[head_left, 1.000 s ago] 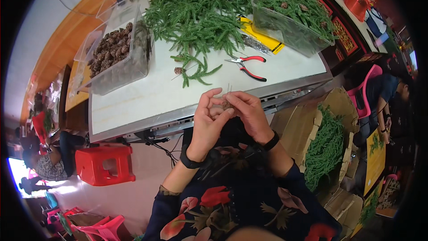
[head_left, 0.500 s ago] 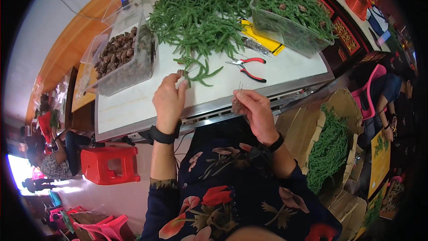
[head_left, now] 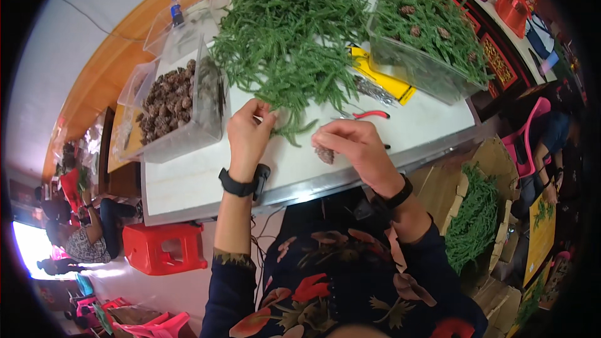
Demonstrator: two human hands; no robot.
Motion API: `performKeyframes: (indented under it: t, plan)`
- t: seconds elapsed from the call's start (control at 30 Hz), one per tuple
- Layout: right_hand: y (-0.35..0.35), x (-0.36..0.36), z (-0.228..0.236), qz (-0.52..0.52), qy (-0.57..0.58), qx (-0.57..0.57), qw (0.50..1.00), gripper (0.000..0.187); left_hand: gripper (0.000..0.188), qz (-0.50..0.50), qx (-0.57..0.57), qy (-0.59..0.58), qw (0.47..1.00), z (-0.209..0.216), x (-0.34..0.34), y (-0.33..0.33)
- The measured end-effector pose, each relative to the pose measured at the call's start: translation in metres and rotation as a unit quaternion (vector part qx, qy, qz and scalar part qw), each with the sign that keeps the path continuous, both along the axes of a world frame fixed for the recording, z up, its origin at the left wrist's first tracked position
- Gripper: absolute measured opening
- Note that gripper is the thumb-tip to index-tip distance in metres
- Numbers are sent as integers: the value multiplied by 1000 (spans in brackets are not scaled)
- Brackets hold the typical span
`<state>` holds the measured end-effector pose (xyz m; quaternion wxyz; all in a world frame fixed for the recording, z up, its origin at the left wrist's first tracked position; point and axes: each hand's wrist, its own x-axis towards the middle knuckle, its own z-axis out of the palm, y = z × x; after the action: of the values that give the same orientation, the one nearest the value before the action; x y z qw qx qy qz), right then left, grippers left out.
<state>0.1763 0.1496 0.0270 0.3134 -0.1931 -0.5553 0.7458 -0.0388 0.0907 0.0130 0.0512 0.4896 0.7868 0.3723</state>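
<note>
My left hand (head_left: 249, 133) is closed in a pinch on a green artificial sprig (head_left: 293, 129) that lies on the white table, just in front of the big green heap. Its fingertips cover the sprig's near end, so a cone there is hidden. A brown pine cone (head_left: 324, 154) hangs below the fingers of my right hand (head_left: 358, 150), which is closed on it near the table's front edge. Partly behind that hand lie pliers with red and black handles (head_left: 373, 114).
A pile of green sprigs (head_left: 288, 31) covers the far table. At left stands a clear bin of pine cones (head_left: 166, 103); at right, a clear bin (head_left: 413, 72) of coned greenery. A yellow card (head_left: 382, 78) lies between. A red stool (head_left: 164, 247) is lower left.
My right hand has moved left, nearer the left hand, with its pine cone. The left fingers now cover the cone seen earlier at the sprig. The view has shifted slightly.
</note>
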Motion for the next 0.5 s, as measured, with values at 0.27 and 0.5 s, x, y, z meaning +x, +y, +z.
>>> performKeyframes:
  t: [0.27,0.5]
  plan:
    - [55,-103,-3,-8,-17,178,984,17,11,-68,184,-278,940,16,-35,7]
    - [81,-119,-21,-66,-53,305,948,14,8,-58,172,-437,881,6,-50,18]
